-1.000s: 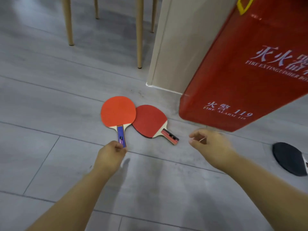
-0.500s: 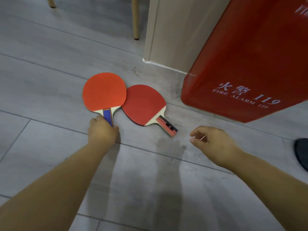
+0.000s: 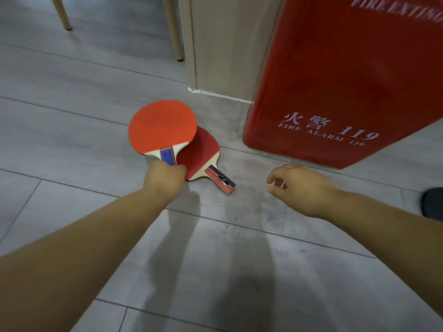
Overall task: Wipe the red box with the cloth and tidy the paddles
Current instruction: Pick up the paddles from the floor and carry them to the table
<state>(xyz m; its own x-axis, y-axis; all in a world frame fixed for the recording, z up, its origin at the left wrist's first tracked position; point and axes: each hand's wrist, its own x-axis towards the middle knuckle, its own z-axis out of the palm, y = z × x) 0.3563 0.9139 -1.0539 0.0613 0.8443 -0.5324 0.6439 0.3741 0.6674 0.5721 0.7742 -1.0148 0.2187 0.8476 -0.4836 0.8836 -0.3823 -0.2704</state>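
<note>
Red box (image 3: pixel 335 80) stands rt on floor (image 3: pixel 72 144); orange paddle (image 3: pixel 163 125) overlaps darker paddle (image 3: pixel 202 153) just left of its base. Left hand (image 3: pixel 165 180) grips the orange one's handle, right hand (image 3: pixel 302 188) half-curled, seemingly empty: I'd lay blades flush, handles aligned.

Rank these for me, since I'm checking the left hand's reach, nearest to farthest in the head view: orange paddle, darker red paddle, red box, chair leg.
1. orange paddle, handle gripped in the left hand.
2. darker red paddle, just right, partly under the first.
3. red box, farther right.
4. chair leg, far ahead by the wall.
</note>
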